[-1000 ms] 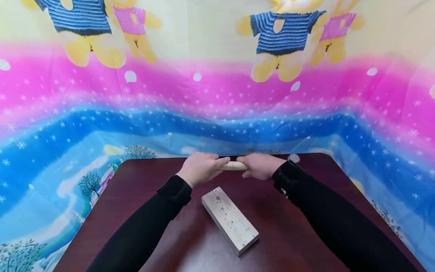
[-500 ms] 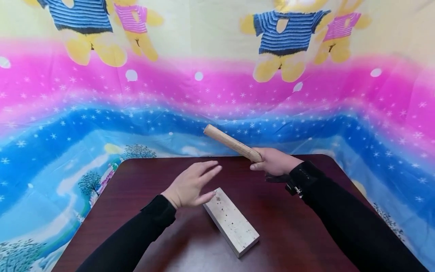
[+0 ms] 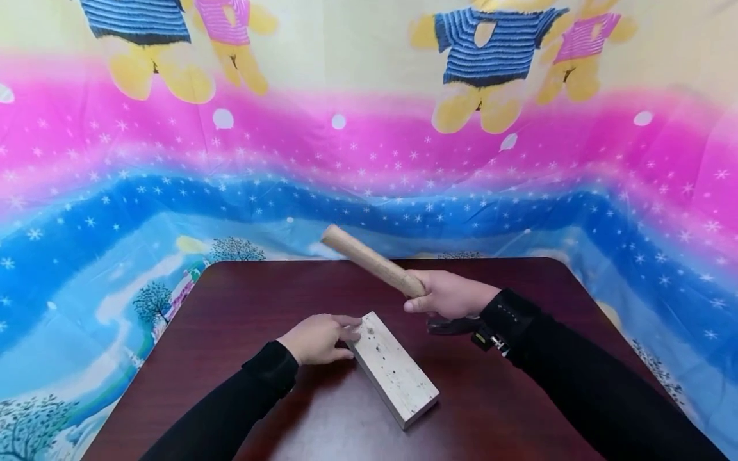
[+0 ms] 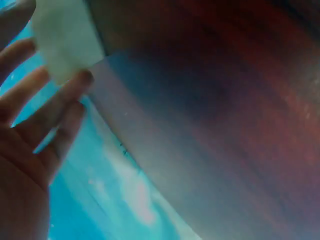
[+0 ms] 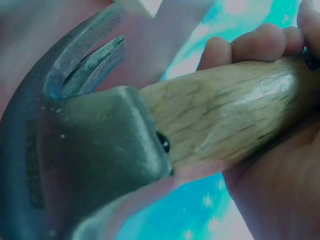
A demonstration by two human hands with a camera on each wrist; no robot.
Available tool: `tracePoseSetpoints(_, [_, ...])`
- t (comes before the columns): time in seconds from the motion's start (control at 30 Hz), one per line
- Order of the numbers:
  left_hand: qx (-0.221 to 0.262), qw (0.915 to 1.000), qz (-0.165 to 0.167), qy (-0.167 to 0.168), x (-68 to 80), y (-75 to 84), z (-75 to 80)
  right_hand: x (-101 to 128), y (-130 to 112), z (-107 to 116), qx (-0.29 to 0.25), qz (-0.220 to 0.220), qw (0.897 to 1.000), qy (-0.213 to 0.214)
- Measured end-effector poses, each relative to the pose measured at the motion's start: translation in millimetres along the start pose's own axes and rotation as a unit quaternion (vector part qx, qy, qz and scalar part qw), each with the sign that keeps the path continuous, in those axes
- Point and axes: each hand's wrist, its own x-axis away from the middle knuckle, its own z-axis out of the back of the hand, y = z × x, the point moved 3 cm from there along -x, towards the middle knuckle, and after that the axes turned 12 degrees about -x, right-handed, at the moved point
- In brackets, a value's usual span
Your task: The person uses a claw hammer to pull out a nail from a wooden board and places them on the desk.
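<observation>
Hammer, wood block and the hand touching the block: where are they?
hammer (image 5: pixel 90 150): right wrist view, on its metal head.
wooden block (image 3: pixel 394 371): head view, top face.
left hand (image 3: pixel 317 338): head view, back of hand.

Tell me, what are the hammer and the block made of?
The hammer has a pale wooden handle with grain lines showing, and a dull grey head that looks like metal, a bit scuffed. The block looks like bare, unpainted wood, pale with small dark specks.

Both arms reach forward in black sleeves. The left hand (image 3: pixel 319 338) lies low, palm down, fingers (image 4: pixel 60 107) nearly straight and relaxed — the right hand (image 3: pixel 448 294) is raised slightly higher, fingers (image 5: pixel 260 45) curled tight, thumb wrapped.
</observation>
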Motion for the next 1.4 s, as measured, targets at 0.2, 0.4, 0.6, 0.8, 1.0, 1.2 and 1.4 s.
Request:
tracePoseSetpoints(0.2, [-0.108,0.9936,-0.015,0.028,-10.3,5.3,-6.3,-10,-8,-29,0.004,0.021,0.999,-0.048])
tracePoseSetpoints(0.4, [-0.164,0.9843,-0.010,0.065,-13.3,7.5,-7.1,-16,-5,-45,-0.017,0.015,0.997,-0.068])
tracePoseSetpoints(0.6, [-0.163,0.9835,0.002,0.078,-15.5,8.5,-8.1,-21,0,-51,0.025,0.014,0.999,-0.035])
tracePoseSetpoints(0.8, [-0.146,0.9847,0.011,0.095,-14.7,9.9,-7.0,-31,-1,-58,0.034,0.009,0.999,-0.022])
tracePoseSetpoints(1.0, [-0.131,0.9869,0.019,0.093,-13.7,13.2,-8.2,-48,-6,-65,0.031,-0.002,0.999,0.012])
tracePoseSetpoints(1.2, [-0.117,0.9885,0.011,0.095,-15.0,16.1,-9.3,-61,-10,-72,0.034,-0.004,0.997,0.064])
tracePoseSetpoints(1.4, [-0.109,0.9897,0.015,0.092,-14.6,17.0,-12.5,-65,-11,-78,0.012,-0.008,0.997,0.082])
